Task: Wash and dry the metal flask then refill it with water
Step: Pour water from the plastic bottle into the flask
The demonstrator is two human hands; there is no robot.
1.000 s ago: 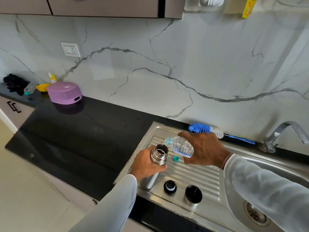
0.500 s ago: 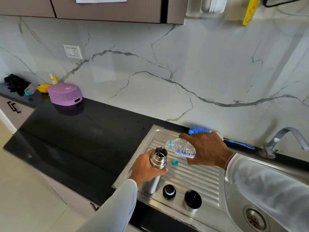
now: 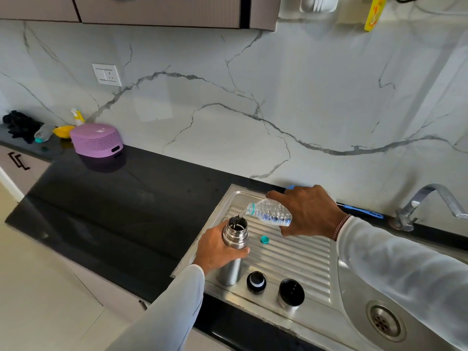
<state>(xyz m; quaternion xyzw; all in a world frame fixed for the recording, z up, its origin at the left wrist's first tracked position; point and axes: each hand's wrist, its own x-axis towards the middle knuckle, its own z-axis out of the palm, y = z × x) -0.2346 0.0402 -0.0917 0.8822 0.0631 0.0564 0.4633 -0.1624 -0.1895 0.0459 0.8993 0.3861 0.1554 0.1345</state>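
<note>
Stainless-steel cylindrical flask, uncapped, is standing upright on the ribbed steel draining board of the sink. Head view, sole view:

Left hand is wrapping its curled fingers and thumb round the flask's upper body, just below the neck, steadying it.

Right hand is gripping a clear crinkled plastic water bottle from above, fingers curled over its body; the bottle is lying tilted, its neck pointing down toward the flask mouth, and a thin stream of water is passing from neck to mouth.

Small teal plastic bottle cap is lying on the draining board between the two hands, just below the right hand.

Black round stopper with a pale ring and black-topped steel cup lid are sitting side by side on the board, nearer the person than the left hand, just beside the flask's base.

Blue-handled bottle brush is lying behind the right wrist along the wall, partly hidden.

Chrome tap is standing well beyond the right forearm.

Purple perforated plastic dome-shaped container is resting on the black countertop, far out from the left hand.
</note>
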